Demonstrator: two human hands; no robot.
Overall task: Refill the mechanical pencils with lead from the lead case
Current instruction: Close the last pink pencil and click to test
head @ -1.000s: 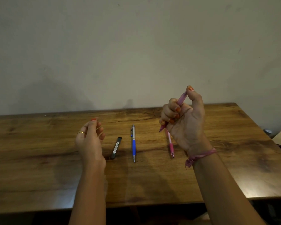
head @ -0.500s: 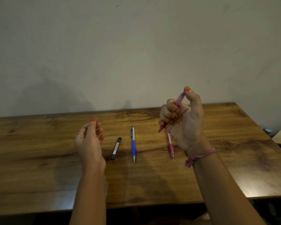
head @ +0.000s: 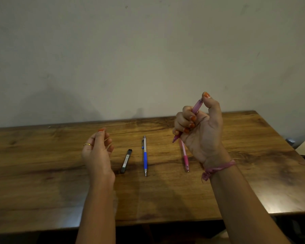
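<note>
**A:** What did the right hand (head: 200,128) carry?

**B:** As I watched remotely, its fingers were curled round a purple mechanical pencil (head: 195,110), held raised above the wooden table (head: 42,182). The pencil stood tilted, tip down and to the left, and the thumb pressed on its upper end. A pink band (head: 217,169) circled that wrist.

**A:** And the left hand (head: 97,152)?

**B:** I saw it lifted off the table, well apart from the right. Thumb and fingertips met at the top; I could not tell whether anything was pinched between them. A gold ring (head: 87,144) sat on one finger.

**A:** Where was the lead case (head: 126,161)?

**B:** It lay flat on the table, just right of the left hand. A blue mechanical pencil (head: 145,155) lay beside it, tip toward me. A pink mechanical pencil (head: 184,156) lay further right, its far end hidden behind the right hand.
</note>
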